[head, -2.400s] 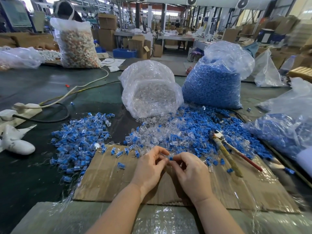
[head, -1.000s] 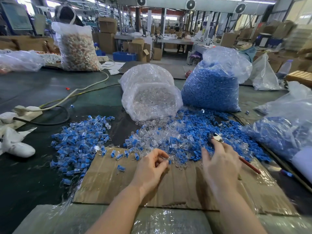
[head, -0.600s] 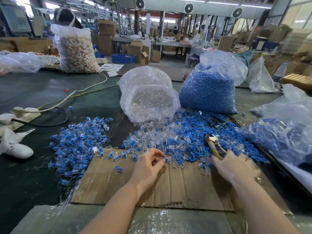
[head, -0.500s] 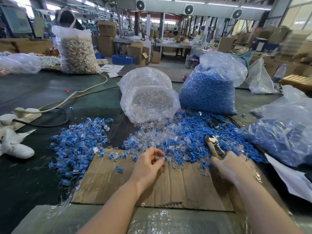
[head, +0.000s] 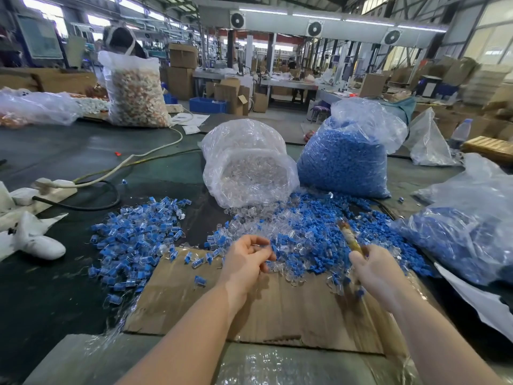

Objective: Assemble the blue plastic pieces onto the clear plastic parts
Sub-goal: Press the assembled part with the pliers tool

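A mixed heap of loose blue pieces and clear parts (head: 302, 240) lies ahead of a cardboard sheet (head: 272, 309). A pile of joined blue-and-clear parts (head: 136, 234) lies to the left. My left hand (head: 247, 262) hovers at the heap's near edge with its fingers curled, pinching a small clear part with a blue piece at its fingertips. My right hand (head: 374, 270) grips the handle of a pair of pliers (head: 348, 236) and lifts it over the heap; the tool is blurred by motion.
An open bag of clear parts (head: 249, 165) and a bag of blue pieces (head: 344, 159) stand behind the heap. Another bag with blue pieces (head: 466, 229) lies at the right. A power strip and cables (head: 91, 182) and a white cloth (head: 36, 240) lie at the left.
My right hand left the part, reached right to the pliers, took hold of them and lifted them. My left hand stayed put with the small part.
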`<state>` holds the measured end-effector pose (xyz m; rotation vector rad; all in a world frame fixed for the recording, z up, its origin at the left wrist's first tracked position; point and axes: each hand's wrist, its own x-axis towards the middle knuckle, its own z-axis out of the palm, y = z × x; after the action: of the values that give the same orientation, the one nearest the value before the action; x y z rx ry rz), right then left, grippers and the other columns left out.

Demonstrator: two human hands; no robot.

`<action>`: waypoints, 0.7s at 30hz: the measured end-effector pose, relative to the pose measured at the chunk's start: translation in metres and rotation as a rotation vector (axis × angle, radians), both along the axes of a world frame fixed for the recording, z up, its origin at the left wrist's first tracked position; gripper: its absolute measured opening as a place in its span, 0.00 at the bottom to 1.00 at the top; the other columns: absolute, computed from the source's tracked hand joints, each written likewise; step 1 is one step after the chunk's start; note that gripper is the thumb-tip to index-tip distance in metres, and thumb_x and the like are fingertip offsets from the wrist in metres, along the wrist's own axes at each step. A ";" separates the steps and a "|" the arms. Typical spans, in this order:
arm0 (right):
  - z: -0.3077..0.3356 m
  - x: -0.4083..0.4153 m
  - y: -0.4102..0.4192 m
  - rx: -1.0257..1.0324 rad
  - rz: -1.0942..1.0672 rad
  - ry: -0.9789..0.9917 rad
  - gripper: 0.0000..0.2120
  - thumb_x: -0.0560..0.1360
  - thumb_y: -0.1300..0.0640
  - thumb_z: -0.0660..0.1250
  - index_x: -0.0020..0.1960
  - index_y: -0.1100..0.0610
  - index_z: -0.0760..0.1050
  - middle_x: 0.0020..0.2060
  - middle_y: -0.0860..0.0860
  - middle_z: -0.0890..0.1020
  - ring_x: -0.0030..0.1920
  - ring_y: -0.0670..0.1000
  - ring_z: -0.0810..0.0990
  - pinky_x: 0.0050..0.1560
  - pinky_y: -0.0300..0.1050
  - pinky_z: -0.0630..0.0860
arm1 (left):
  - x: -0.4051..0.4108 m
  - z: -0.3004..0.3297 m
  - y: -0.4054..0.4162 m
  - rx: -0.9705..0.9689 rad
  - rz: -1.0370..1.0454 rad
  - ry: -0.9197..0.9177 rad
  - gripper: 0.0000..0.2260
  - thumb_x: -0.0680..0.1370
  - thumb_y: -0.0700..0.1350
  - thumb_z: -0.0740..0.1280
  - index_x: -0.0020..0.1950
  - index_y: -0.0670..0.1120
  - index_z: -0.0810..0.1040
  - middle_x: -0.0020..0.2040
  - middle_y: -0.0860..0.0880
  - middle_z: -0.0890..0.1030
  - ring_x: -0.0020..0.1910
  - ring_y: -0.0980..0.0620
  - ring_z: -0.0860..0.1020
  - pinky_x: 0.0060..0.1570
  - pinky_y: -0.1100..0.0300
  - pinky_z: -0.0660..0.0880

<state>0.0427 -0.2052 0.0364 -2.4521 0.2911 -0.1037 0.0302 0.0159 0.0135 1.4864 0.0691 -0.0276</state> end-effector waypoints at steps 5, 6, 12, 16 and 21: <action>0.021 -0.022 0.036 0.368 0.279 0.101 0.05 0.74 0.63 0.62 0.43 0.64 0.75 0.20 0.45 0.69 0.22 0.45 0.63 0.25 0.37 0.61 | 0.008 0.006 0.000 -0.146 0.039 0.059 0.05 0.77 0.35 0.62 0.51 0.42 0.74 0.36 0.48 0.80 0.26 0.58 0.71 0.24 0.68 0.67; 0.020 -0.025 0.044 0.389 0.313 0.146 0.05 0.73 0.63 0.62 0.41 0.64 0.75 0.21 0.46 0.68 0.23 0.46 0.63 0.28 0.40 0.61 | 0.010 0.006 0.000 -0.155 0.050 0.062 0.04 0.77 0.35 0.62 0.50 0.42 0.74 0.35 0.48 0.80 0.25 0.58 0.71 0.24 0.68 0.67; 0.019 -0.034 0.068 0.616 0.317 0.332 0.06 0.75 0.61 0.61 0.38 0.58 0.70 0.32 0.52 0.70 0.34 0.51 0.69 0.33 0.45 0.73 | 0.015 0.002 0.008 -0.158 0.133 0.082 0.05 0.77 0.33 0.62 0.47 0.41 0.74 0.33 0.47 0.79 0.23 0.60 0.71 0.22 0.68 0.67; 0.020 -0.037 0.072 0.706 0.300 0.372 0.06 0.76 0.60 0.60 0.41 0.58 0.71 0.36 0.55 0.74 0.39 0.52 0.75 0.37 0.48 0.79 | 0.016 0.000 0.010 -0.157 0.169 0.091 0.05 0.77 0.33 0.62 0.47 0.42 0.74 0.34 0.47 0.77 0.22 0.60 0.71 0.22 0.70 0.67; 0.023 -0.037 0.073 0.712 0.366 0.411 0.01 0.74 0.64 0.61 0.43 0.61 0.71 0.40 0.58 0.74 0.42 0.54 0.77 0.38 0.50 0.80 | 0.017 0.001 0.010 -0.103 0.211 0.096 0.04 0.77 0.35 0.62 0.47 0.43 0.74 0.36 0.46 0.78 0.24 0.60 0.72 0.23 0.70 0.68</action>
<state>0.0060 -0.1325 0.0589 -1.7551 0.0309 0.5711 0.0470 0.0258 0.0142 1.3683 0.2978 0.0669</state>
